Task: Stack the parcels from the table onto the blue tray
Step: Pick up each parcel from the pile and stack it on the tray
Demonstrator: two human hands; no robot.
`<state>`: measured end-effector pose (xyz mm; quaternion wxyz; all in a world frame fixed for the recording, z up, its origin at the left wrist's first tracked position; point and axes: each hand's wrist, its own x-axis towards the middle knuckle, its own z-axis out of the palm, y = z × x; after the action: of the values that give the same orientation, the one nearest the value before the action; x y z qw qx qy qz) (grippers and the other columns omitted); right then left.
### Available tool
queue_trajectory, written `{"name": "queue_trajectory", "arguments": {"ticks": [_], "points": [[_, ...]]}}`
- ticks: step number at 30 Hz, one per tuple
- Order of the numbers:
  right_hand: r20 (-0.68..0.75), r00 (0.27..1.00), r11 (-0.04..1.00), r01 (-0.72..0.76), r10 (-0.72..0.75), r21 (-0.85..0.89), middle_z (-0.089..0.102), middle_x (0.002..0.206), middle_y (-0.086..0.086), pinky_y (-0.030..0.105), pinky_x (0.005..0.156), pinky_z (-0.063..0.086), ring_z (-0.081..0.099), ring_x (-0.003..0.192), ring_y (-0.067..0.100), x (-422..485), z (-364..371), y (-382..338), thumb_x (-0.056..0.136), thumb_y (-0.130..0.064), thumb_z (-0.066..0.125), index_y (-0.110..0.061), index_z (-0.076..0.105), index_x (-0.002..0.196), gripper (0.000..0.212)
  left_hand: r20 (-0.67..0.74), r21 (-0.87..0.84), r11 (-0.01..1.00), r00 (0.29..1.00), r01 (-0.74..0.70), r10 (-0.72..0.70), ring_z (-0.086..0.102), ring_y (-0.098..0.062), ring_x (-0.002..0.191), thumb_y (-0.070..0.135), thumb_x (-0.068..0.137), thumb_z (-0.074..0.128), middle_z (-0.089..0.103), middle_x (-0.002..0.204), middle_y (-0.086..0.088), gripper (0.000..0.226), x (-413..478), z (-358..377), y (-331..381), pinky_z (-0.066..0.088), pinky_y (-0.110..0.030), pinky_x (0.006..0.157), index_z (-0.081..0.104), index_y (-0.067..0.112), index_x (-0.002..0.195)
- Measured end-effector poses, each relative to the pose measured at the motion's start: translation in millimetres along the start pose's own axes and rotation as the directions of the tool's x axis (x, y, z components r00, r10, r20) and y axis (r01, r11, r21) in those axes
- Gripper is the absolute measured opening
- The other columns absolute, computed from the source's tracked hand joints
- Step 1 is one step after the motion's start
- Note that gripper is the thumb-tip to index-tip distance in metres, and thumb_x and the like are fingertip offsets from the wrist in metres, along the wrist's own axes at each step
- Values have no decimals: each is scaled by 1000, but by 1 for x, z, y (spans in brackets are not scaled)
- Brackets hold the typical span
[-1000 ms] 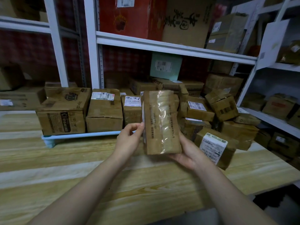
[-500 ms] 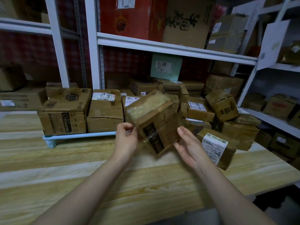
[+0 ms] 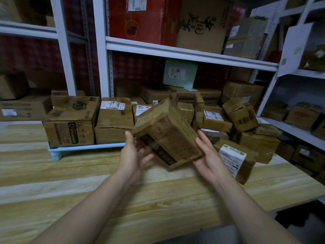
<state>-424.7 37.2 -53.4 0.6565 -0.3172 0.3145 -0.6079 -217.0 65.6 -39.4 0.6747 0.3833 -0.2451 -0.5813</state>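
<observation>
above the wooden surface [image 3: 70,173], seen from the head camera, a brown parcel [image 3: 167,131] is held tilted in the air, clear of the wood. the left grip [image 3: 133,155] clasps its lower left corner, thumb on the side face and fingers curled beneath. the right grip [image 3: 209,159] is spread, its straight fingers propping the lower right edge. behind the parcel, the blue tray [image 3: 88,147] carries cardboard boxes [image 3: 70,124] side by side, and a loose pile of parcels [image 3: 237,117] sits to the right
</observation>
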Motion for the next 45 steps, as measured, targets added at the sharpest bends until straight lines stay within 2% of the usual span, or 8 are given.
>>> {"name": "queue_trajectory", "arguments": {"ticks": [10, 14, 17, 23, 28, 34, 38, 45], "points": [[160, 972, 934, -111, 174, -339, 56, 140, 10, 43, 115, 38, 57, 128, 26, -4, -17, 5, 44, -21, 100, -25, 28, 154, 132, -23, 248, 969, 999, -23, 29, 61, -14, 93, 32, 102, 45, 67, 106, -2, 25, 10, -6, -7, 48, -34, 83, 58, 17, 117], [117, 977, 935, -133, 180, -329, 57, 140, 15, 47, 113, 42, 62, 123, 28, -3, -20, 12, 52, -19, 98, -19, 30, 154, 123, 5, 286, 957, 999, -43, 44, 63, -17, 107, 22, 101, 48, 68, 116, -2, 21, 10, -6, -5, 51, -33, 88, 60, 19, 118], [104, 986, 971, -104, 129, -217, 64, 132, 17, 49, 111, 44, 63, 122, 28, -3, -16, 13, 78, -20, 80, -10, 43, 145, 78, -1, 419, 899, 989, -131, 145, 59, -16, 112, 20, 100, 51, 64, 121, 0, 20, 15, -10, -5, 50, -37, 96, 59, 23, 117], [48, 993, 993, -104, 106, -48, 71, 121, 18, 51, 104, 48, 64, 119, 31, -1, 16, 17, 85, -25, 65, -7, 57, 126, 45, -61, 762, 628, 947, -160, 315, 48, -22, 126, 21, 94, 59, 54, 136, -2, 40, 33, -33, -7, 40, -42, 108, 53, 22, 133], [-88, 993, 997, -78, 78, 0, 63, 129, 16, 49, 93, 57, 63, 116, 32, 24, 56, 15, 94, -39, 62, -16, 56, 122, 37, 54, 972, 198, 945, -124, 324, 28, -26, 136, 28, 93, 57, 43, 144, -5, 44, 44, -51, -6, 22, -30, 112, 52, 22, 136], [-157, 987, 980, -52, 21, -191, 50, 146, 12, 44, 95, 57, 57, 121, 29, 61, 110, 4, 94, -47, 60, -15, 50, 139, 55, 139, 983, -160, 925, -86, 353, 26, -22, 136, 39, 93, 51, 37, 144, 1, 45, 51, -62, -10, 20, -35, 115, 51, 26, 136], [-174, 985, 943, -77, 20, -323, 55, 139, 10, 35, 97, 56, 62, 91, 18, 82, 133, 1, 99, -26, 60, -5, 50, 137, 45, 167, 954, -295, 923, -62, 346, 30, -22, 133, 36, 93, 47, 39, 139, 1, 43, 54, -63, -9, 19, -40, 117, 49, 25, 135], [-183, 958, 649, 4, -220, -761, 65, 129, 3, 46, 100, 53, 63, 114, 24, 124, 123, 27, 96, -22, 63, -21, 57, 136, 41, 253, 882, -465, 911, -79, 325, 41, -23, 126, 26, 93, 45, 49, 131, 1, 37, 59, -59, 3, 14, -48, 119, 48, 22, 130]]}}
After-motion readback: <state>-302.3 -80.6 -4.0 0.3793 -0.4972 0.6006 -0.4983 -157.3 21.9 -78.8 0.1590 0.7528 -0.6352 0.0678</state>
